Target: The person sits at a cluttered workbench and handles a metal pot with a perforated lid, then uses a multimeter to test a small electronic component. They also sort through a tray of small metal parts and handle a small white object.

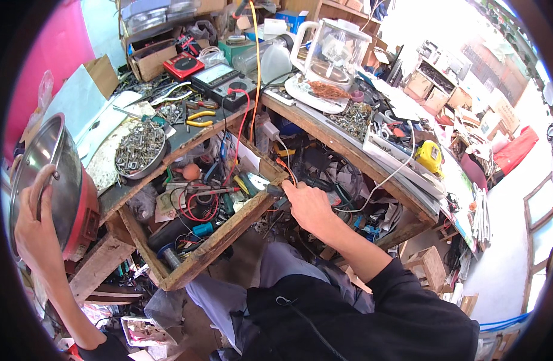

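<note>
At the far left stands a red electric cooker (pixel 84 219) with a shiny steel rim, tilted toward me. My left hand (pixel 36 213) is curled over its round lid (pixel 43 147), fingers close to a small knob. My right hand (pixel 308 204) is closed at the corner of the open wooden drawer (pixel 219 240). A small dark piece (pixel 275 190) shows at its fingertips; what it is stays partly hidden. Orange wires (pixel 287 165) run down to that hand. Inside the drawer lie red test leads (pixel 198 204), a wire spool (pixel 169 257) and assorted tools.
On the bench sit a bowl of screws (pixel 141 149), yellow-handled pliers (pixel 201 118), a multimeter (pixel 223 84) and a blender jug (pixel 335 53). A yellow tape measure (pixel 430 156) lies at the right. A white cable (pixel 391 174) hangs over the bench edge. Clutter fills the space below.
</note>
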### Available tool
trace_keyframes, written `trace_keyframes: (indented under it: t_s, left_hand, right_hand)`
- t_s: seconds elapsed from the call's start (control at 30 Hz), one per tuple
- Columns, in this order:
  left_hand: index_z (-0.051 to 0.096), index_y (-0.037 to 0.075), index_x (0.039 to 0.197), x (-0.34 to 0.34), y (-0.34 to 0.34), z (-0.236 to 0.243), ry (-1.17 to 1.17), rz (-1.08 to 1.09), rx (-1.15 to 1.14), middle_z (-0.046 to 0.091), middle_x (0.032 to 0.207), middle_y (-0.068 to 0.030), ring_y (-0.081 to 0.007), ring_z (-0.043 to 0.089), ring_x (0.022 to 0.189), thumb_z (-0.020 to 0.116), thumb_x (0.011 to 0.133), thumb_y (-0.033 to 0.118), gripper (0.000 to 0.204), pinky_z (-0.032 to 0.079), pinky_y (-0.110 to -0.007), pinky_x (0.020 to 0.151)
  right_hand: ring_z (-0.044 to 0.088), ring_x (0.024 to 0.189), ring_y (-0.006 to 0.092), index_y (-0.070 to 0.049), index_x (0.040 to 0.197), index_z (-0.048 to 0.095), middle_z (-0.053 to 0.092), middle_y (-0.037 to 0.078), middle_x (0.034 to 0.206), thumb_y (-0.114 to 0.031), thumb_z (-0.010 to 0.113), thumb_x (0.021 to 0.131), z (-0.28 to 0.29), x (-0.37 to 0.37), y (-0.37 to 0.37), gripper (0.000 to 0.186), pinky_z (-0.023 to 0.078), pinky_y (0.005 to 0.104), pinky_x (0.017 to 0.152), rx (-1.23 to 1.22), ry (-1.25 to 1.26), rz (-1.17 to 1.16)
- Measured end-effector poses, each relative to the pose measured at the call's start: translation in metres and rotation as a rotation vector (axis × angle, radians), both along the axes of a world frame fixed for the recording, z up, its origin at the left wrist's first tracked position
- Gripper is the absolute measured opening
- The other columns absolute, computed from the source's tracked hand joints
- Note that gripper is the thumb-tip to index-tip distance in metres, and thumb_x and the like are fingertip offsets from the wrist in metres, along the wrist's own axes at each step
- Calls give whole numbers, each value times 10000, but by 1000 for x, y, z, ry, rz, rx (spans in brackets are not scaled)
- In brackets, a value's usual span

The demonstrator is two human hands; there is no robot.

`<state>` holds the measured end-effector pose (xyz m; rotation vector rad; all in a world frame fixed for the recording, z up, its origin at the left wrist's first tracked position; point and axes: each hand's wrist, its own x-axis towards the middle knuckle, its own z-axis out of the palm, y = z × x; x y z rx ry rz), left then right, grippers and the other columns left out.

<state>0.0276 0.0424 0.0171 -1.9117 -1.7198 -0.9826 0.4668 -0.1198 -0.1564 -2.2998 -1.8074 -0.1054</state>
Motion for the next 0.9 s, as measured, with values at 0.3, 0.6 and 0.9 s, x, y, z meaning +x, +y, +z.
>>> trace_keyframes:
  t_s: [0.3,0.6,0.9]
  left_hand:
    - [690,152,1242,1,0,-1,-70,-141,-34,735,1111,-55,-190,712,1038,569,1042,192,237,505,-300,885]
    - [704,167,1160,4,-11,4,-20,-4,-26,729,1035,-107,-307,702,957,620,1009,320,231,512,-371,799]
    - [709,236,1167,23,-21,20,63,-83,45,696,931,-93,-370,654,811,637,989,269,195,494,-445,709]
  right_hand:
    - [700,788,446,-43,1056,583,628,269,927,-20,548,873,-13,6,5,188,578,513,672,81,-5,-66]
    - [660,934,498,-33,1057,569,580,304,1083,-3,524,894,-26,76,37,172,547,571,790,205,-38,-259]
    - [306,1507,326,-150,1568,371,328,133,1637,-378,375,1058,-98,216,106,559,257,480,1239,164,106,-652]
